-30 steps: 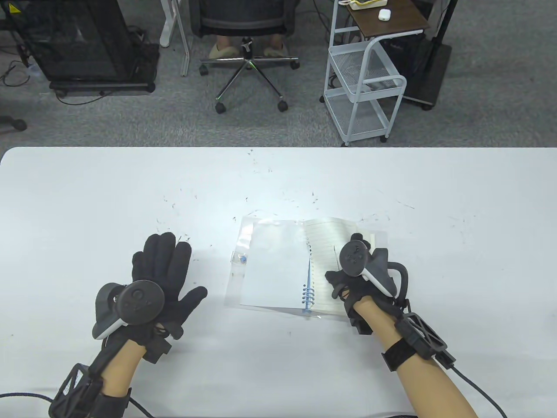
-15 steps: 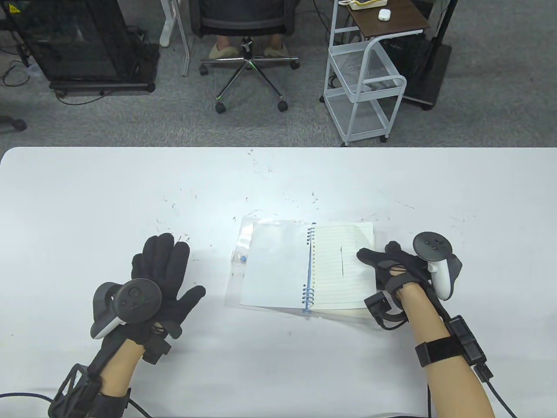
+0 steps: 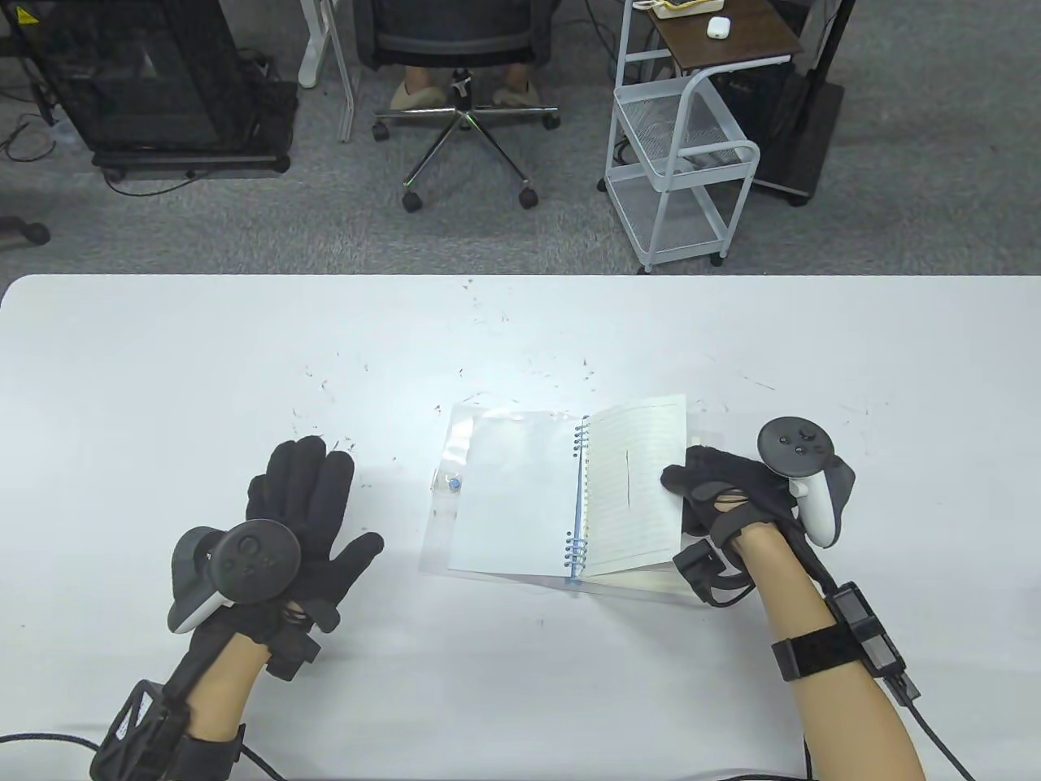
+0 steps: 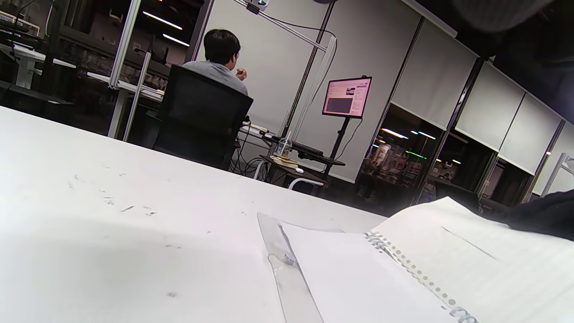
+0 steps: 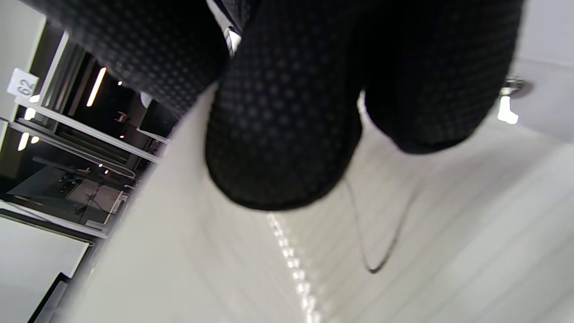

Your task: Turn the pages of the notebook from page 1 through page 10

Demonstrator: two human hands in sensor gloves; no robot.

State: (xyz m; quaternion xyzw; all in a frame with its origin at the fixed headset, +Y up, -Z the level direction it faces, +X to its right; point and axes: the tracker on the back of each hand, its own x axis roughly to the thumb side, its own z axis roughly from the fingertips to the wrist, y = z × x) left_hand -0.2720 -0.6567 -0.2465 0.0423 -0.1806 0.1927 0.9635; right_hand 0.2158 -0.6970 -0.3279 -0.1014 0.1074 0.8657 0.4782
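Left hand [image 3: 305,508] lies flat, palm down, on the counter [image 3: 163,366] toward its near left, fingers spread wide, holding nothing, well apart from the notebook. Spiral notebook [image 3: 520,488] lies open near the counter's middle, closer to the near edge, on a clear plastic sleeve [image 3: 455,455]; blank left page flat, blue coil [image 3: 578,504] at centre. Lined right page [image 3: 638,480] raised off the stack, tilted, its outer edge pinched by the right hand [image 3: 720,488], thumb on top.
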